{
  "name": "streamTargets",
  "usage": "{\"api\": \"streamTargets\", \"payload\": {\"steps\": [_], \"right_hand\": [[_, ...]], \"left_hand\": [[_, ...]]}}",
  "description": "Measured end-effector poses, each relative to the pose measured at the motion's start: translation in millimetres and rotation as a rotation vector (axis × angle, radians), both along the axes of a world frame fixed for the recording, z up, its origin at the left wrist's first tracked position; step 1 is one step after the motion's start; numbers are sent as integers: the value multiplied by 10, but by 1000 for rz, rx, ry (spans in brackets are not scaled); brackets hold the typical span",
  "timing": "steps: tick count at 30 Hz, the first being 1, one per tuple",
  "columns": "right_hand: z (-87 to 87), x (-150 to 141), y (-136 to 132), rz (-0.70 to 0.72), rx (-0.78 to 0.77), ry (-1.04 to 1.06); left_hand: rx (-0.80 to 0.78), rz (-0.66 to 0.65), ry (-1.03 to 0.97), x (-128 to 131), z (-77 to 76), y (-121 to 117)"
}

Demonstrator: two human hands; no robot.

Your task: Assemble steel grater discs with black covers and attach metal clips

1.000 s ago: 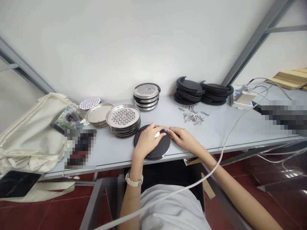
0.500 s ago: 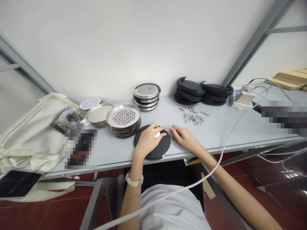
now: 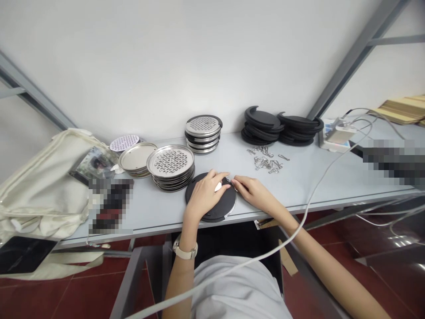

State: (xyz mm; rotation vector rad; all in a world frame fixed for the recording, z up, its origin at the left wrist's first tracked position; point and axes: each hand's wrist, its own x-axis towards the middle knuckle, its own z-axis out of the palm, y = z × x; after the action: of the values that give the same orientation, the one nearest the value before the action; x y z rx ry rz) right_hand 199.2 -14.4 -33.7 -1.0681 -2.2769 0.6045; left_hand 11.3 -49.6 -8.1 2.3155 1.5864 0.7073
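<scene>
A round black cover (image 3: 225,205) with a strip of shiny metal at its right rim lies flat at the table's front edge. My left hand (image 3: 206,193) presses on it from above, fingers bent and thumb toward the right. A small white patch (image 3: 218,186) shows between that thumb and forefinger; what it is I cannot make out. At the cover's right edge, my right hand (image 3: 249,189) pinches a small metal snap hook (image 3: 229,180), its end by the left fingertips. Several similar loose snap hooks (image 3: 268,164) lie beyond the right hand.
Stacked metal grater discs (image 3: 171,161) stand left of the cover, beside plain metal discs (image 3: 137,156). Behind is a stack of graters in black covers (image 3: 203,128); black covers (image 3: 263,124) are piled right. A white cable (image 3: 307,212) crosses in front of my right arm.
My right hand has shifted slightly left, and the snap hook in its fingers now shows over the cover's edge. My left hand stays almost still on the cover.
</scene>
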Motion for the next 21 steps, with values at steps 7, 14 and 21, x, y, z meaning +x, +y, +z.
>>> {"api": "streamTargets", "payload": {"steps": [7, 14, 21], "right_hand": [[34, -6, -2, -10, -26, 13], [24, 13, -15, 10, -42, 35], [21, 24, -16, 28, -60, 23]], "left_hand": [[0, -12, -8, -6, -7, 0], [2, -16, -7, 3, 7, -2], [-7, -19, -18, -2, 10, -3]]}}
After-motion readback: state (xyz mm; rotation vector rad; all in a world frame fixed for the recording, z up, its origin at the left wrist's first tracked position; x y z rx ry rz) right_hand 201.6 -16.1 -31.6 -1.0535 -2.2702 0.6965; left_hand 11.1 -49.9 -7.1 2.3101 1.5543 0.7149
